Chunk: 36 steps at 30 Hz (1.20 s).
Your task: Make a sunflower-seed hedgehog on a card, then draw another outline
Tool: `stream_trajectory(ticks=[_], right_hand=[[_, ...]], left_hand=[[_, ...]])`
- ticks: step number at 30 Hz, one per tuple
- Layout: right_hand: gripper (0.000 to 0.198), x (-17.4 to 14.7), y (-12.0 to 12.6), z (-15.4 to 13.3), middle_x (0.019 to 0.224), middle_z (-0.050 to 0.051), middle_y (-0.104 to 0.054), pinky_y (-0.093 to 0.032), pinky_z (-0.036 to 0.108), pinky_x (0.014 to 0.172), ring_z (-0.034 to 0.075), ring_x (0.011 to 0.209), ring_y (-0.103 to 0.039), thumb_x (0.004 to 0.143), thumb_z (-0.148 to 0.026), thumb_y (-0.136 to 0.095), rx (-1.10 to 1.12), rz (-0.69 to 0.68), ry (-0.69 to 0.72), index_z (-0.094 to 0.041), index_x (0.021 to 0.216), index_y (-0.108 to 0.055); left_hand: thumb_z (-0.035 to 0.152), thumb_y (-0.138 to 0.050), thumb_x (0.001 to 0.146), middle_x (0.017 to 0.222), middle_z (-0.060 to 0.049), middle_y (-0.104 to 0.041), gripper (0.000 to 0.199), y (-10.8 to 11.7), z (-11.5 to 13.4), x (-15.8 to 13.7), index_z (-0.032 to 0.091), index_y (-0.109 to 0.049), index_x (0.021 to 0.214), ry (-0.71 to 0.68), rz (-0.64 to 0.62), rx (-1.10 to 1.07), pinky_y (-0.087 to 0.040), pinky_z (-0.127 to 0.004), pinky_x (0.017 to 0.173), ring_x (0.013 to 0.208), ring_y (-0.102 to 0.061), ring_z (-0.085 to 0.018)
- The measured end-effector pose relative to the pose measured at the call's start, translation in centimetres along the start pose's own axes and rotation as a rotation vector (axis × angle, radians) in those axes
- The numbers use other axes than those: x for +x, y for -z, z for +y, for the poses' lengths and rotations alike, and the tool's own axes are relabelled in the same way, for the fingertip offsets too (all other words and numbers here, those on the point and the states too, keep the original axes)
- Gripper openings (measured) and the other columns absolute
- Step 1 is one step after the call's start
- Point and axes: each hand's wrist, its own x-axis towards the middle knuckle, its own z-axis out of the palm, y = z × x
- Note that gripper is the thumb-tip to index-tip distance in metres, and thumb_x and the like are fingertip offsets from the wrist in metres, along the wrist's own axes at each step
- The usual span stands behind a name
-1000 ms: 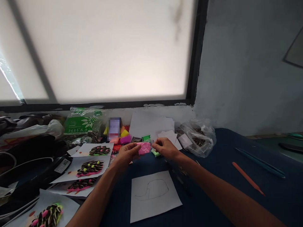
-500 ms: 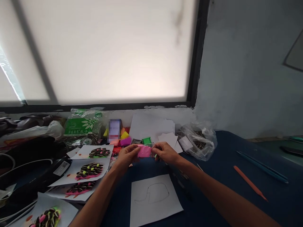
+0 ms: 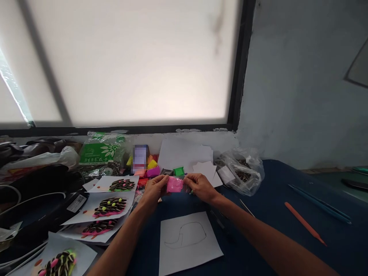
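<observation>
Tilted slightly since a second before, the pink packet (image 3: pixel 174 184) was held above the table (image 3: pixel 267 214), beyond the sketch (image 3: pixel 191 245); left hand (image 3: pixel 153 188) pinched one end, right hand (image 3: pixel 201 188) the clear other, both closed.

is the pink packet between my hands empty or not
Not empty: a pink lump shows in the clear wrapper, between the left hand and right hand. Whether the wrapper is open, I cannot tell.

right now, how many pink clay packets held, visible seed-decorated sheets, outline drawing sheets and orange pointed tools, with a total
Held pink clay packet: 1
Visible seed-decorated sheets: 4
Outline drawing sheet: 1
Orange pointed tool: 1
Total: 7
</observation>
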Motion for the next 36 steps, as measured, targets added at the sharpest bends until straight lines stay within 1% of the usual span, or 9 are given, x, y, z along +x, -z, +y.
stream_trajectory(ticks=[4, 9, 15, 21, 24, 27, 30, 33, 36], right_hand=[[0.029, 0.1, 0.0, -0.1, 0.057, -0.001, -0.056, -0.042, 0.022, 0.057, 0.012, 0.057, -0.051, 0.084, -0.027, -0.051, -0.004, 0.039, 0.029, -0.017, 0.057, -0.057], [0.022, 0.0, 0.2, -0.2, 0.057, -0.001, -0.057, -0.042, 0.022, 0.053, 0.012, 0.055, -0.051, 0.08, -0.025, -0.054, 0.026, 0.077, 0.008, -0.017, 0.059, -0.056], [0.019, -0.1, -0.2, -0.4, 0.055, -0.002, -0.055, -0.04, 0.02, 0.049, 0.011, 0.052, -0.05, 0.077, -0.025, -0.057, 0.039, 0.045, -0.031, -0.017, 0.059, -0.056], [0.017, -0.2, -0.1, -0.5, 0.054, -0.003, -0.054, -0.04, 0.022, 0.051, 0.011, 0.051, -0.049, 0.075, -0.023, -0.058, 0.0, 0.049, -0.039, -0.017, 0.059, -0.056], [0.018, -0.2, 0.0, -0.4, 0.053, -0.004, -0.052, -0.038, 0.021, 0.051, 0.01, 0.05, -0.048, 0.075, -0.022, -0.058, -0.024, 0.081, -0.044, -0.018, 0.058, -0.054], [0.019, -0.1, 0.1, -0.1, 0.053, -0.004, -0.051, -0.037, 0.021, 0.05, 0.01, 0.05, -0.047, 0.075, -0.023, -0.058, -0.028, 0.094, -0.059, -0.018, 0.057, -0.052], [0.017, 0.0, 0.0, 0.1, 0.054, -0.004, -0.053, -0.038, 0.021, 0.048, 0.01, 0.05, -0.049, 0.076, -0.025, -0.058, -0.011, 0.052, -0.085, -0.018, 0.061, -0.054], [0.016, -0.1, 0.0, 0.0, 0.054, -0.003, -0.055, -0.038, 0.021, 0.046, 0.011, 0.049, -0.052, 0.077, -0.025, -0.059, -0.003, 0.001, -0.102, -0.017, 0.063, -0.056], [0.018, -0.1, 0.1, -0.3, 0.051, -0.003, -0.053, -0.037, 0.021, 0.047, 0.011, 0.049, -0.05, 0.077, -0.022, -0.059, -0.013, 0.0, -0.097, -0.018, 0.061, -0.054]], left_hand=[[0.052, -0.082, 0.057, 0.059, 0.001, -0.063, 0.044, -0.1, 0.2, 0.1, 0.015, -0.062, 0.071, 0.011, -0.013, -0.024, -0.05, -0.022, 0.053, 0.053, -0.06, -0.012], [0.05, -0.081, 0.062, 0.072, -0.003, -0.068, 0.044, -0.6, 0.6, -0.5, 0.015, -0.067, 0.083, 0.048, -0.09, -0.009, -0.054, -0.025, 0.055, 0.062, -0.064, -0.015], [0.048, -0.086, 0.055, 0.057, 0.002, -0.061, 0.042, -1.0, 0.2, -0.7, 0.013, -0.065, 0.068, 0.047, -0.146, 0.032, -0.05, -0.022, 0.049, 0.048, -0.055, -0.01], [0.044, -0.086, 0.056, 0.055, 0.002, -0.061, 0.038, -1.1, 0.0, -0.5, 0.013, -0.066, 0.068, 0.035, -0.193, 0.033, -0.045, -0.019, 0.047, 0.046, -0.053, -0.008], [0.046, -0.084, 0.058, 0.066, -0.002, -0.067, 0.042, -1.1, 0.2, -0.7, 0.013, -0.068, 0.078, 0.056, -0.221, 0.004, -0.05, -0.023, 0.054, 0.055, -0.06, -0.012], [0.039, -0.089, 0.051, 0.076, -0.005, -0.071, 0.05, -1.0, 0.3, -0.9, 0.015, -0.068, 0.089, 0.084, -0.233, -0.016, -0.055, -0.029, 0.063, 0.065, -0.066, -0.016], [0.033, -0.092, 0.046, 0.071, -0.003, -0.071, 0.049, -0.9, 0.1, -0.8, 0.014, -0.068, 0.084, 0.08, -0.225, -0.016, -0.055, -0.027, 0.063, 0.062, -0.066, -0.015], [0.034, -0.091, 0.048, 0.065, -0.001, -0.069, 0.041, -0.8, -0.1, -0.6, 0.013, -0.067, 0.074, 0.053, -0.2, -0.012, -0.052, -0.023, 0.059, 0.056, -0.063, -0.011], [0.036, -0.091, 0.05, 0.067, -0.001, -0.069, 0.04, -0.8, -0.1, -0.6, 0.013, -0.068, 0.074, 0.048, -0.191, -0.008, -0.053, -0.023, 0.059, 0.058, -0.063, -0.012]])
